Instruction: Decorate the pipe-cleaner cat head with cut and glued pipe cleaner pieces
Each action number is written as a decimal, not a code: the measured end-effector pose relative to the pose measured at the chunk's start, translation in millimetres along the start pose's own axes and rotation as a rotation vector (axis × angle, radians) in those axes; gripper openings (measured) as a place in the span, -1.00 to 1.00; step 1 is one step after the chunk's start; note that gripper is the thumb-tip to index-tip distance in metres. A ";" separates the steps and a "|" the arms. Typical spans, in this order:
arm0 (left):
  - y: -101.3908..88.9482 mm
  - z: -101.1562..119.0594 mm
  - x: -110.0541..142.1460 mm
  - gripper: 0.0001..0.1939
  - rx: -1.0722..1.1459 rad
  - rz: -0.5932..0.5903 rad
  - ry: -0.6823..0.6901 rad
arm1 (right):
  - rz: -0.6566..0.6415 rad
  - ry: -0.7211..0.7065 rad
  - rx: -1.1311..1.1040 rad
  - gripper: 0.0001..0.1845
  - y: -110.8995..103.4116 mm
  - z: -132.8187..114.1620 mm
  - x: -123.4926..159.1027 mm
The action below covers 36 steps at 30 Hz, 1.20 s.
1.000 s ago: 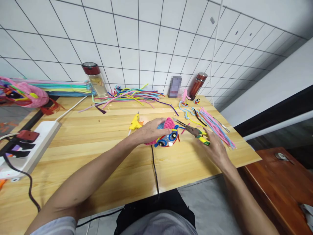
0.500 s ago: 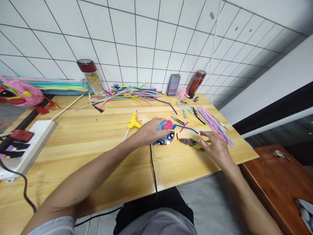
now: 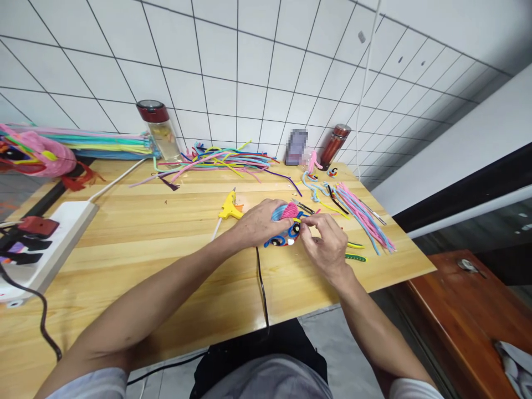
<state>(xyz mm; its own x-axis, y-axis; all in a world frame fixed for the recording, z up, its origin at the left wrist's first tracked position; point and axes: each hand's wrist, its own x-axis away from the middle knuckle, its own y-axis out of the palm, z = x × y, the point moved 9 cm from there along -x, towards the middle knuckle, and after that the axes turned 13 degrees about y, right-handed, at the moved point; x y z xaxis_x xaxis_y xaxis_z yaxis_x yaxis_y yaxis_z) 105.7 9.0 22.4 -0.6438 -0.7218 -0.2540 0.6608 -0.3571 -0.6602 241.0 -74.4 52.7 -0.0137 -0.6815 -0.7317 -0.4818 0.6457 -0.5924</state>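
Note:
My left hand (image 3: 257, 221) is closed over a pink and blue pipe-cleaner craft piece (image 3: 286, 213) with round blue eyes, holding it on the wooden table (image 3: 166, 249). My right hand (image 3: 326, 241) is at the craft's right side, its fingertips pinched on the piece near one eye. Green-and-yellow-handled pliers (image 3: 355, 252) lie on the table just right of my right hand, partly hidden by it. A yellow glue gun (image 3: 229, 209) lies just left of my left hand.
Loose coloured pipe cleaners (image 3: 220, 160) spread at the back; a pink and blue bundle (image 3: 363, 219) lies at the right. Two bottles (image 3: 160, 130) (image 3: 337, 145) stand by the tiled wall. A white power strip (image 3: 50, 238) sits left. A black cable (image 3: 261, 282) crosses the front edge.
My right hand let go of the pliers, left them on the table, and moved left onto the craft piece. My left hand stayed on the craft.

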 end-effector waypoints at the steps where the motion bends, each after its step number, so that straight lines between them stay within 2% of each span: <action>1: 0.0 -0.2 -0.1 -0.54 -0.003 0.003 0.008 | 0.002 -0.002 -0.006 -0.85 0.3 -1.3 0.2; 7: 1.0 1.4 -1.0 -0.59 0.000 -0.004 0.015 | 0.004 -0.007 -0.006 -0.87 0.4 -10.3 -1.5; 11: 0.5 5.1 -0.3 -0.56 0.003 -0.010 0.030 | -0.040 0.015 -0.022 -0.86 -1.1 -7.5 -5.8; 16: 2.5 4.5 1.6 -0.50 -0.010 -0.033 0.013 | -0.130 0.040 -0.060 -0.84 -0.9 -1.8 -12.3; 20: 6.1 7.5 1.3 -0.54 -0.001 -0.062 0.049 | -0.271 0.141 -0.119 -0.82 7.3 7.3 -16.4; 22: 7.6 8.2 1.0 -0.53 0.005 -0.070 0.064 | -0.294 0.175 -0.119 -0.83 10.4 10.7 -16.0; 28: 8.9 2.9 -0.3 -0.54 0.013 -0.053 0.049 | -0.093 0.010 0.120 -0.87 2.4 -3.4 -8.0; 36: 10.1 4.1 -0.3 -0.58 -0.007 -0.065 0.053 | -0.002 -0.073 0.192 -0.88 2.6 -11.9 -3.7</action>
<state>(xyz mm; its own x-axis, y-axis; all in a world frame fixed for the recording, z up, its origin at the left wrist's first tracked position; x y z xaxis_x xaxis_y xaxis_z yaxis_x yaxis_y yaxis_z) 114.1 3.2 18.7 -0.7049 -0.6646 -0.2477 0.6144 -0.3976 -0.6815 229.4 -74.3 57.9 0.0540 -0.6603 -0.7490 -0.3062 0.7030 -0.6418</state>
